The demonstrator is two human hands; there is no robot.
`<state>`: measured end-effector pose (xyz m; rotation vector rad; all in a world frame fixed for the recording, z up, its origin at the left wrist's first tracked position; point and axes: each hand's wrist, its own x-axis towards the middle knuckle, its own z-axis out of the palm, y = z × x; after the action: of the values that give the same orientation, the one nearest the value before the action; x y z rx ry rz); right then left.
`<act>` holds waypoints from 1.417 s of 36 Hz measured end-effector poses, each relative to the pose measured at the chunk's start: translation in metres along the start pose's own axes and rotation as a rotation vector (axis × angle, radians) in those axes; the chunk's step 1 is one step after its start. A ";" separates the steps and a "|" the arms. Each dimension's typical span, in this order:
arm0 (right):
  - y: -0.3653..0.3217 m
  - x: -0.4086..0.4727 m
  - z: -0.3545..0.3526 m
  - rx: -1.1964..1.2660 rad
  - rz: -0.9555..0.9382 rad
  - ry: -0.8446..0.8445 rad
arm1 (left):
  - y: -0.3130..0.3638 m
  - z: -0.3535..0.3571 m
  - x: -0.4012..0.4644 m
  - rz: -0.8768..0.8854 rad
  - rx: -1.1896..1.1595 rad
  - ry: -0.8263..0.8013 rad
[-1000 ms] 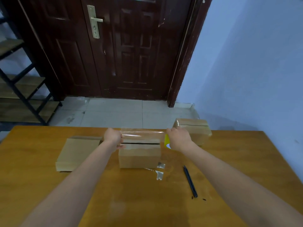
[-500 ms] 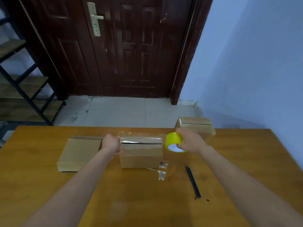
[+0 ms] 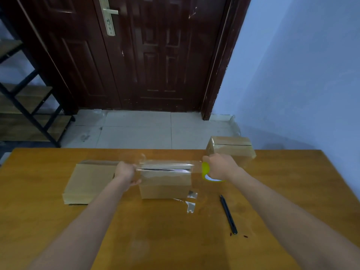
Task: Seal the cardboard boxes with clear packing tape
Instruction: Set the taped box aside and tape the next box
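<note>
A small cardboard box (image 3: pixel 165 189) stands in the middle of the wooden table (image 3: pixel 58 227), its top flaps showing a dark seam. A strip of clear tape (image 3: pixel 167 165) is stretched across the box top. My left hand (image 3: pixel 125 172) pinches the free end of the strip at the box's left edge. My right hand (image 3: pixel 219 166) grips the yellow tape roll (image 3: pixel 206 171) just right of the box. A flattened cardboard box (image 3: pixel 87 182) lies to the left. Another closed box (image 3: pixel 231 150) sits at the table's far right edge, behind my right hand.
A black pen-like cutter (image 3: pixel 228 214) lies on the table to the right of the box. Two scraps of clear tape (image 3: pixel 191 206) lie in front of the box. A dark door (image 3: pixel 136 55), a tiled floor and a black-framed shelf (image 3: pixel 25 106) are beyond the table.
The tape strip has come down from above the box onto its top. My right hand has turned the roll and pulled it a little further right.
</note>
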<state>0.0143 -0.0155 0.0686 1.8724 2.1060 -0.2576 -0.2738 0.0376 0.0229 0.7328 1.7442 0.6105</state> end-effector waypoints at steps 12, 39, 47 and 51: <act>0.001 0.001 0.000 -0.020 -0.024 -0.016 | -0.007 -0.006 -0.004 0.080 -0.003 -0.076; 0.001 0.021 0.020 -0.006 -0.048 -0.091 | -0.019 -0.003 0.019 0.063 0.029 -0.052; 0.001 0.024 0.032 0.015 -0.046 -0.105 | -0.031 0.000 0.026 0.091 0.060 -0.028; 0.002 0.027 0.034 0.030 -0.033 -0.110 | -0.033 0.001 0.028 0.081 0.050 -0.015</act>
<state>0.0172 -0.0013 0.0270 1.7986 2.0721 -0.3926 -0.2842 0.0356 -0.0188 0.8444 1.7280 0.6163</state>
